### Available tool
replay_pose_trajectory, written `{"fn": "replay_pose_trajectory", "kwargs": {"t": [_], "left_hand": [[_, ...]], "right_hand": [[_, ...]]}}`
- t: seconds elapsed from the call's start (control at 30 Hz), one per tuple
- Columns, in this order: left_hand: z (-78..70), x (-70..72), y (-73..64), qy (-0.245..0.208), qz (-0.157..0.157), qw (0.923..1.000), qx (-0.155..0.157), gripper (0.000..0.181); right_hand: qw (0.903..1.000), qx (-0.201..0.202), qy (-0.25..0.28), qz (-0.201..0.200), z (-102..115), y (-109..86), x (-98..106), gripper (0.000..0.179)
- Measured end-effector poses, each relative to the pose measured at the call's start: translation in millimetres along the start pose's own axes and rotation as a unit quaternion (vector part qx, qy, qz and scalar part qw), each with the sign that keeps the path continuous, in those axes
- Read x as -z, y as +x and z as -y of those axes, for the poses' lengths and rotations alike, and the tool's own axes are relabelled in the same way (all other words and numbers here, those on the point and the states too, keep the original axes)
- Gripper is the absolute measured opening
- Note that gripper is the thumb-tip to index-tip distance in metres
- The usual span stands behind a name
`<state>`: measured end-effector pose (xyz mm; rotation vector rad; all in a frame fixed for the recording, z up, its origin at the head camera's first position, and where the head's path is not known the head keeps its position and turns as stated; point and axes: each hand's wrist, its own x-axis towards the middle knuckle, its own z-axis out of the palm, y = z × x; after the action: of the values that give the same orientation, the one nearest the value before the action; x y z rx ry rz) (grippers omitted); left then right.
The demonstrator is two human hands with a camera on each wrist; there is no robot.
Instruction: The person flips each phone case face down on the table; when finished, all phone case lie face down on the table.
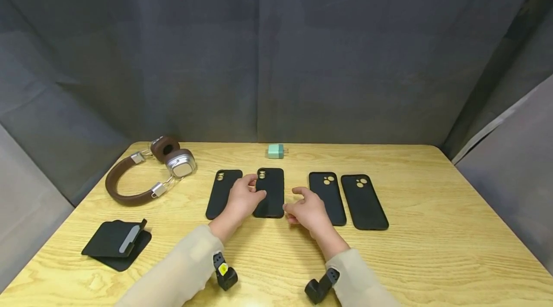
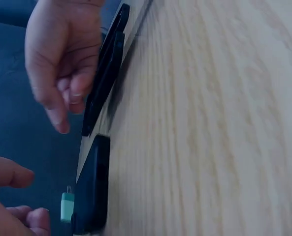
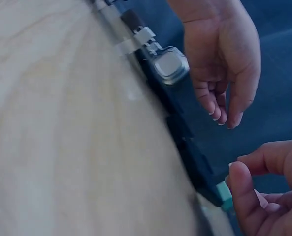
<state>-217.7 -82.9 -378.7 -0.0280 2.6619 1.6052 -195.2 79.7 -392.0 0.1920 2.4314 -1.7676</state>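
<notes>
Four-strong is the row of black phone cases in the head view, in two pairs. My left hand [image 1: 244, 195] hovers at the left pair, between the far-left phone case [image 1: 219, 197] and the second phone case [image 1: 272, 199], thumb overlapping the latter. Its fingers are loosely bent with nothing between them. Beside the third phone case [image 1: 330, 201], my right hand [image 1: 306, 210] overlaps that case's left edge, fingers relaxed and holding nothing. A fourth phone case [image 1: 365, 204] lies to its right. Both wrist views show both hands raised above the wooden table, thumbs apart from the cases.
Brown headphones [image 1: 129, 200] lie at the left, with a folded black case-like item [image 1: 105, 241] bearing a grey strip nearer me. A green charger plug [image 1: 275, 151] sits at the table's back edge. Behind the table [image 1: 453, 249] hangs a dark curtain [image 1: 345, 57].
</notes>
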Motion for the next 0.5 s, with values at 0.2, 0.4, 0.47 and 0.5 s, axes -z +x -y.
{"fn": "replay_pose_trajectory", "kwargs": {"t": [0.2,0.4,0.47,0.5], "left_hand": [[-2.5,-14.0,-2.4,-0.082,0.021,0.9956,-0.038,0.044],[-2.7,-30.7,-2.9,-0.132,0.044,0.9885,-0.06,0.044],[-5.5,-35.5,-3.1,-0.143,0.054,0.9862,-0.065,0.044],[-7.7,-37.7,-3.4,-0.149,0.059,0.9851,-0.063,0.044]], "right_hand": [[0.9996,0.014,-0.014,-0.019,10.0,-4.0,20.3,0.055],[0.9977,0.027,-0.05,-0.037,8.2,-7.3,44.9,0.054],[0.9958,0.028,-0.073,-0.048,5.3,-8.2,54.0,0.053],[0.9943,0.027,-0.087,-0.055,3.7,-8.8,58.6,0.052]]}}
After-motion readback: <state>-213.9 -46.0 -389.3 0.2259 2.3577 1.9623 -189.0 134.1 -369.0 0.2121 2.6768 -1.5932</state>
